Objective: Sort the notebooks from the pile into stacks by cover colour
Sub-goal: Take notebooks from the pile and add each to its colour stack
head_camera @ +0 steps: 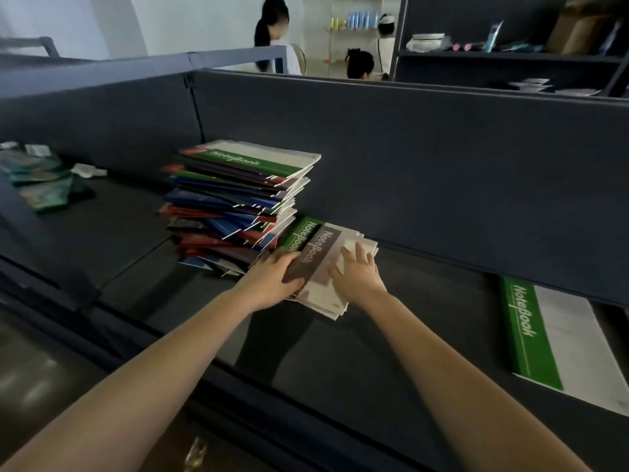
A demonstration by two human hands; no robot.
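The left hand (272, 277) grips the spine edge of one brown-banded notebook (320, 258), with its fingers curled over the brown strip and the thumb tucked at the near edge. The right hand (357, 274) lies flat on the white part of the same cover, fingers straight and spread, pressing down and holding nothing.

That notebook tops a small stack on the dark desk (391, 352). Directly beneath it, one green-banded notebook (299, 233) pokes out at the far end. A few more white page edges show at the near corner, but they are too thin to count.

Just left of this stack, touching it at the base, stands the single tall pile (235, 206) of unsorted notebooks. It is ragged and fanned, with red, blue, green and dark covers mixed. There are well over a dozen and an exact count cannot be made. A green-banded one lies on top.

Well apart to the right, one more green notebook (531, 335) lies flat and alone on the desk, against the dark partition (408, 158) that runs along the back.

Far to the left sits a heap of green packets (37, 178). Beyond the partition are three people (272, 28), and a dark shelf unit (510, 56) holds assorted items.
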